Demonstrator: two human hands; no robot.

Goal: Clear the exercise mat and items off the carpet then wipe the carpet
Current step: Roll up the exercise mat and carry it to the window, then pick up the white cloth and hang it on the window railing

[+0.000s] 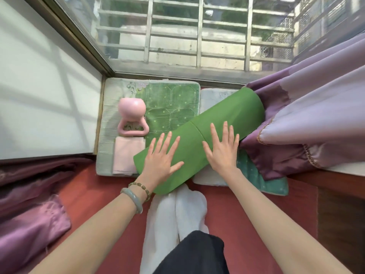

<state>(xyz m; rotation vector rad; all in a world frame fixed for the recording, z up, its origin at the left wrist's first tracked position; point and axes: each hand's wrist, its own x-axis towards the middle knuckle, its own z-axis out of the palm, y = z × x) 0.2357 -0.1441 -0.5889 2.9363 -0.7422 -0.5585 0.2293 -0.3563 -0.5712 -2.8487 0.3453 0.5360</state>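
Note:
A green exercise mat (223, 117), rolled or folded into a thick bundle, lies diagonally across the green patterned carpet (173, 101) by the window. My left hand (161, 157) rests flat on its near end, fingers spread. My right hand (223, 149) presses flat on its middle, fingers spread too. Neither hand grips anything. A pink kettlebell (132, 115) lies on its side on the carpet's left part. Just in front of it sits a folded pale pink cloth (126, 155).
Purple curtains hang at the right (308, 115) and bunch on the red floor at the left (31, 214). A white wall panel (45, 99) stands left, the window (197, 32) ahead. A white cushion (215, 95) and a teal mat (266, 180) lie under the green mat. My white-socked feet (175, 210) stand close.

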